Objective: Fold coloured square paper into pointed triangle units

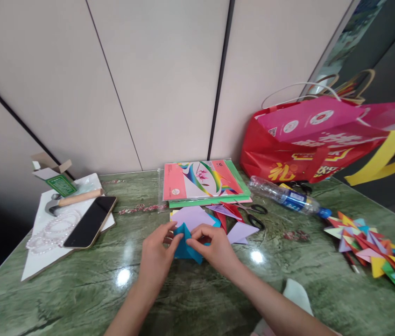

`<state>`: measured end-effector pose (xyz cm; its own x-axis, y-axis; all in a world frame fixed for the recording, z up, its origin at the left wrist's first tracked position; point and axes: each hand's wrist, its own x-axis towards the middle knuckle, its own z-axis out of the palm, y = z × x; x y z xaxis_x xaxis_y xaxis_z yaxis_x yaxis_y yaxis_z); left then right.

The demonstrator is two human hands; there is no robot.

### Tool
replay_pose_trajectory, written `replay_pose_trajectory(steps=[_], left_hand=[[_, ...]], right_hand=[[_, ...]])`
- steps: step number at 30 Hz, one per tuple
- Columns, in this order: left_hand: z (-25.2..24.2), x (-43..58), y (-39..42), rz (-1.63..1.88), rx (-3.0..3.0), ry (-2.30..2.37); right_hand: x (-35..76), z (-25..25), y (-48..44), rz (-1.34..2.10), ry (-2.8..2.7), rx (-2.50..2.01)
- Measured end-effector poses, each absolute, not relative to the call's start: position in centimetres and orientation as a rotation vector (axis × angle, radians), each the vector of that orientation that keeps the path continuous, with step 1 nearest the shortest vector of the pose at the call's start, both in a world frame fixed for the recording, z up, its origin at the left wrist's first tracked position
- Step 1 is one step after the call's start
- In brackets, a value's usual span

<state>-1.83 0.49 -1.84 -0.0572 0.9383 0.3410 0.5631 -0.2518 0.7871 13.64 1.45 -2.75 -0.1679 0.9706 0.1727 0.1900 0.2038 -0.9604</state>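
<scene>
At the frame's lower centre, a folded blue paper sheet [184, 248] is pinched by the left hand [158, 245] and right hand [215, 242]; black-handled scissors [249, 211] are seen right of centre.

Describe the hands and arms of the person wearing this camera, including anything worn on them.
The left hand and right hand are ungloved, with no rings visible. The left forearm and right forearm show no sleeve, watch or bracelet.
</scene>
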Motion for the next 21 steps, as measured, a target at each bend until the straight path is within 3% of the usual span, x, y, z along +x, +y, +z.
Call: replay_pose_trajectory(steps=[21], left_hand=[[-2.13,-1.15,-0.03,1.230,1.808,1.532]], right_hand=[[13.63,-3.11,1.57,0.969,-1.637,-1.095]])
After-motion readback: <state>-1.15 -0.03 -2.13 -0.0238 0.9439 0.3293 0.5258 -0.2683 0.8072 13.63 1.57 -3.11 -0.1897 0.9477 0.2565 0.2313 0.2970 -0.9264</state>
